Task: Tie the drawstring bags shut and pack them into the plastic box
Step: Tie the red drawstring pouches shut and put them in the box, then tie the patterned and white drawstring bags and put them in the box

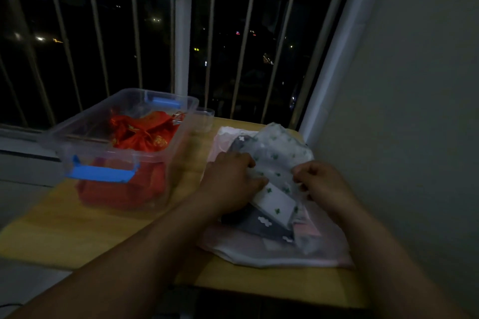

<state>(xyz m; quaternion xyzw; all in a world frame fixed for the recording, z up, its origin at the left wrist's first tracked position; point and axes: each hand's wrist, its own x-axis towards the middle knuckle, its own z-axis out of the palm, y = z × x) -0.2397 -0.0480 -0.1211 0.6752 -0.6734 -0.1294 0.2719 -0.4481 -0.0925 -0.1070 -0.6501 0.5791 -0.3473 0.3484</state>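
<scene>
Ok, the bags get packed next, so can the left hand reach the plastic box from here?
Probably yes: the plastic box stands open-topped right beside the left hand, with only bare table between them. That hand grips the clover-print bag, though.

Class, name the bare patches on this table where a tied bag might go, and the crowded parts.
The yellow wooden table is bare at its near left corner, before the clear plastic box with blue latches, and in a strip between box and pile of translucent bags. Crowded: right side, where left hand and right hand grip a white clover-print bag.
</scene>
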